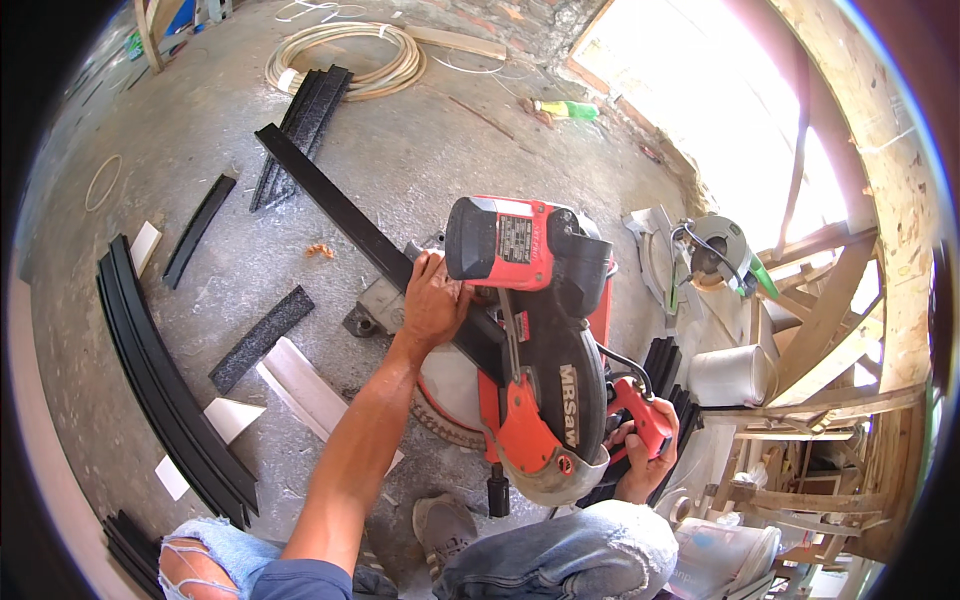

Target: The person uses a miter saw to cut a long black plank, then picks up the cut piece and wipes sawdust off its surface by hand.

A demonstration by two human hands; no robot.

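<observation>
In front of me stands a red and black miter saw [568,350] on the concrete floor. A long, narrow black strip of moulding [340,205] lies across its base at a slant, its far end reaching out to the upper left. My left hand [435,300] is closed over the strip beside the saw's motor housing, pressing it to the base. My right hand [648,462] is wrapped round the saw's red handle [645,415] at the right. The guard hides most of the blade, and I cannot tell whether it is spinning.
Long black mouldings [165,370], a dark offcut [262,338] and white pieces [300,385] lie to the left. A coiled hose [345,50] and a green bottle [568,109] are farther back. Another saw [718,255], a white bucket [728,376] and wooden framing [850,400] stand right.
</observation>
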